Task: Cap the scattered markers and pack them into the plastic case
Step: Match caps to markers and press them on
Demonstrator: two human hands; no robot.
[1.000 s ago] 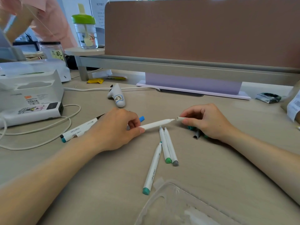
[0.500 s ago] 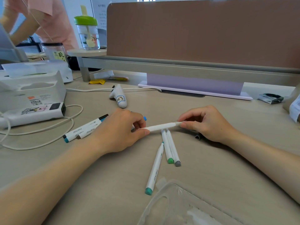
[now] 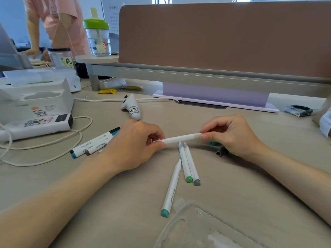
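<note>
Marker (image 3: 179,139): held level above the table (image 3: 241,190), long axis left-right, left end pinched by left hand (image 3: 132,147), capped right end pinched by right hand (image 3: 232,135); plastic case (image 3: 197,228) placed near, closer to the right hand.

Ahead of you stands a wide brown fabric divider panel (image 3: 223,36), with a grey metal rail (image 3: 197,76) along its foot. A small round beige shelf (image 3: 96,59) juts out at the panel's left end. Below the panel spreads the matte beige surface (image 3: 232,176). Above the panel, daylight glares through windows (image 3: 162,0); left of it is a pale blue wall (image 3: 12,18).
</note>
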